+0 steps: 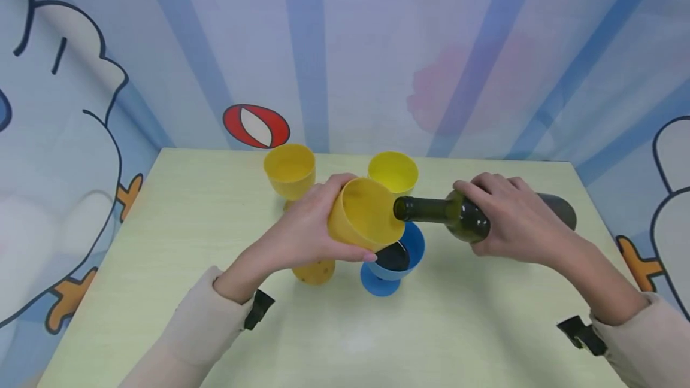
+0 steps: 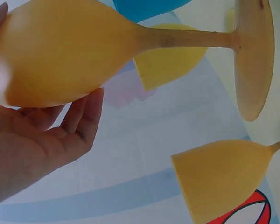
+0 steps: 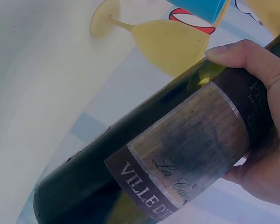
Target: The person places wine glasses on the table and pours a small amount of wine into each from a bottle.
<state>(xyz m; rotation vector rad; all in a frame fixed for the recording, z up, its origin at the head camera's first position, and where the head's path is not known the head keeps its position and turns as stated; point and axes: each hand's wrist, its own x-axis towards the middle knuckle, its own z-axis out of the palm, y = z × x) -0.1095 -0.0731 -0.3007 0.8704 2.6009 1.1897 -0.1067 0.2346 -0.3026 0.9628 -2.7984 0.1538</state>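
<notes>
My left hand point(image 1: 304, 223) grips the bowl of an orange-yellow wine goblet point(image 1: 369, 214), which leans with its mouth toward the right. The goblet's stem and round foot show bare in the left wrist view, below the fingers. A dark green wine bottle point(image 1: 468, 215) is held by its shoulder and body in my right hand point(image 1: 517, 220), tipped nearly level. Its mouth overlaps the goblet's right rim in the head view. The bottle's printed label point(image 3: 191, 144) faces the right wrist camera. Just under the goblet, a blue goblet point(image 1: 414, 247) stands on the table with dark liquid inside.
Behind my left hand stands another orange-yellow goblet point(image 1: 289, 171); a brighter yellow goblet point(image 1: 393, 171) stands at the back right. The pale wooden table point(image 1: 188, 220) ends at a striped backdrop point(image 1: 366, 47) with cartoon drawings, close behind these goblets.
</notes>
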